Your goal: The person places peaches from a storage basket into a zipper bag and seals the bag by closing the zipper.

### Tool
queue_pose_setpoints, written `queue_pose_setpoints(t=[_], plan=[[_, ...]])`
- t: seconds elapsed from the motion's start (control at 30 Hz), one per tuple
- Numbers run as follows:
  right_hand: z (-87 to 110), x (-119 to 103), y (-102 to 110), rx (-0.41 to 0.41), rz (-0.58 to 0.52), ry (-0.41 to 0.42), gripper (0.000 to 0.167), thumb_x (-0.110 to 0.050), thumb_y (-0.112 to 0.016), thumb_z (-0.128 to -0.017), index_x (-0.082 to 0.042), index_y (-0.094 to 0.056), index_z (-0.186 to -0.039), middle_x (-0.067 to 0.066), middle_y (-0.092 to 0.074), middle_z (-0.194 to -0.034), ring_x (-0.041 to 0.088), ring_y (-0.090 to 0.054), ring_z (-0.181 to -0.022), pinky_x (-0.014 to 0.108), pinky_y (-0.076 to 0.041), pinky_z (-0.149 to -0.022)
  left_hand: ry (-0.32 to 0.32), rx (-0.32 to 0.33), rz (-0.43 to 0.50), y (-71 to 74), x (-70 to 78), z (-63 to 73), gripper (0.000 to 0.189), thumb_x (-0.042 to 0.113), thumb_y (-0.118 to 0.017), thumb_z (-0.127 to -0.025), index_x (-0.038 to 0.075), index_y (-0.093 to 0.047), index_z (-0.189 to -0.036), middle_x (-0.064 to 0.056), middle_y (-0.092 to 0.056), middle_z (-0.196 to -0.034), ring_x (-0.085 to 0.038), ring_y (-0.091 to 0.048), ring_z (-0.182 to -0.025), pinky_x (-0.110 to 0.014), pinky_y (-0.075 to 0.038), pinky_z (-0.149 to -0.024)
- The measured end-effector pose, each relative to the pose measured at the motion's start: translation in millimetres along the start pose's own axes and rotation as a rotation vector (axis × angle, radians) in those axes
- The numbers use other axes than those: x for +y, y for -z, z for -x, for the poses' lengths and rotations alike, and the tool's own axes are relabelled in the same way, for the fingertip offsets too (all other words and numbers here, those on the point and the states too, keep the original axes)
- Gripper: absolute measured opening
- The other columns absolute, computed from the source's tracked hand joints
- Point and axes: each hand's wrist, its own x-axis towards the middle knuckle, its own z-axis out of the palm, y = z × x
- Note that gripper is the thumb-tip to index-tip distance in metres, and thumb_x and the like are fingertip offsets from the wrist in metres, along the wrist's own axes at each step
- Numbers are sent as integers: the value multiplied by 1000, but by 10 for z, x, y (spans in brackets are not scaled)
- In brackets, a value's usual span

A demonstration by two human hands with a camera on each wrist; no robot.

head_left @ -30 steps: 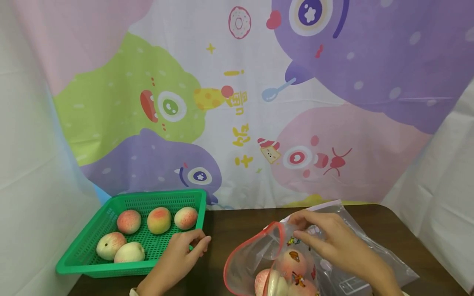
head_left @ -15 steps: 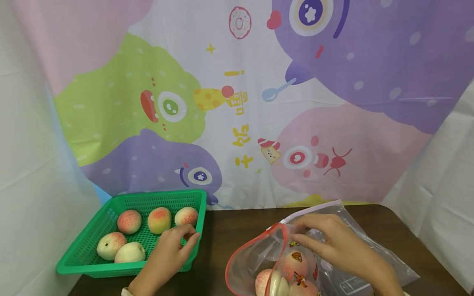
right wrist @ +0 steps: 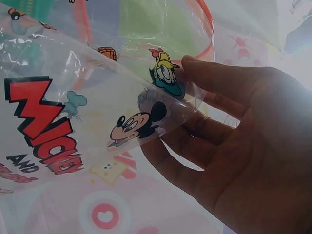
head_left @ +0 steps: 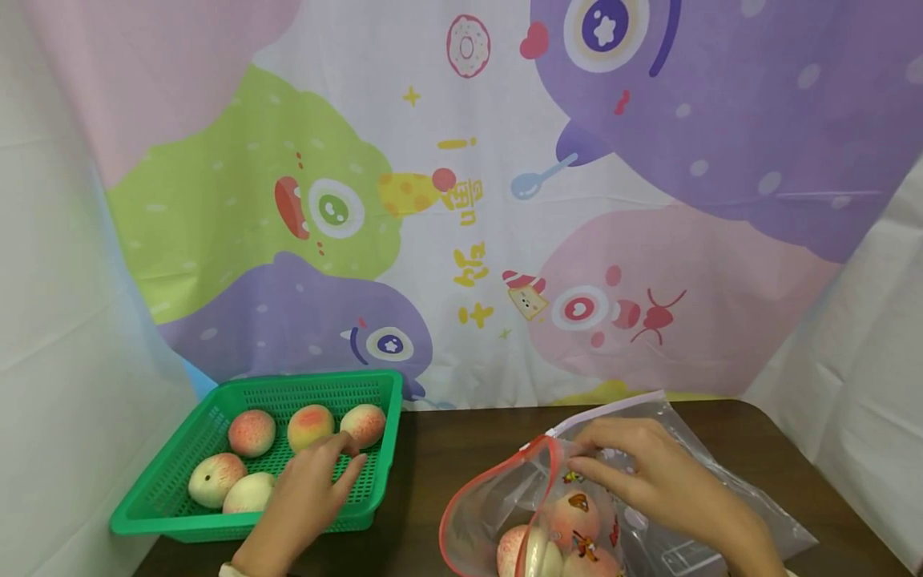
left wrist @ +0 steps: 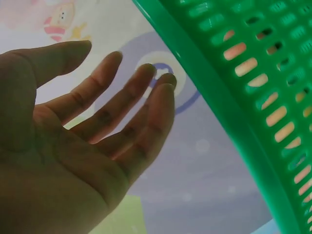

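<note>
Above the front right part of a green basket [head_left: 166, 491], my left hand [head_left: 306, 485] hovers with loosely bent fingers. Nothing lies in its palm in the left wrist view, where the basket wall stands beside the fingertips. The nearest peaches are a yellow-red peach [head_left: 311, 429] and a pale pink peach [head_left: 363, 425] just beyond the fingers. My right hand [head_left: 652, 473] pinches the upper edge of a clear, red-rimmed zip bag [head_left: 481, 503] between thumb and fingers. The bag's mouth gapes leftward, and several peaches [head_left: 574, 517] sit inside it. Cartoon prints cover the plastic in the right wrist view.
Left in the basket lie a red peach [head_left: 251, 433], a pale peach with a dark spot [head_left: 217, 480] and a cream peach [head_left: 248, 492]. Another clear bag [head_left: 743, 489] with a lilac zip lies flat under my right hand. A patterned curtain [head_left: 476, 353] hangs behind the brown table [head_left: 421, 473].
My left hand has moved left, from the basket's right rim to over its inside. The red-rimmed bag shifted slightly early on; my right hand keeps its grip on it.
</note>
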Motion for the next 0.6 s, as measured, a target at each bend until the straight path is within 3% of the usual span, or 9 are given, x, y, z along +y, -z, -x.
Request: queue_pose_setpoints(t=[0.17, 0.4, 0.6], plan=[[3, 6, -1, -9, -13, -6, 15, -13, -71, -93, -28, -70, -96, -17, -68, -89, 3, -63, -80, 22, -53, -70, 40, -36, -20, 50, -56, 2, 7, 15, -71, -92, 14, -64, -94, -2, -66, -90, -10, -44, -58, -29, -39, -52], [2, 0, 8, -19, -14, -21, 14, -14, -70, -94, -28, -70, -96, -17, -68, -89, 3, -64, -81, 23, -53, -70, 48, -48, -32, 97, -137, -1, 8, 17, -69, -94, 11, -66, -98, -7, -66, -95, -12, -53, -66, -31, -44, -57], [-2, -5, 7, -22, -9, -24, 13, -15, -70, -94, -28, -70, -97, -17, -68, -89, 2, -63, -81, 23, -53, -69, 77, -69, -40, 132, -341, -4, 12, 16, -68, -95, 7, -64, -101, -8, -64, -94, -13, -53, -65, -32, -43, -54]])
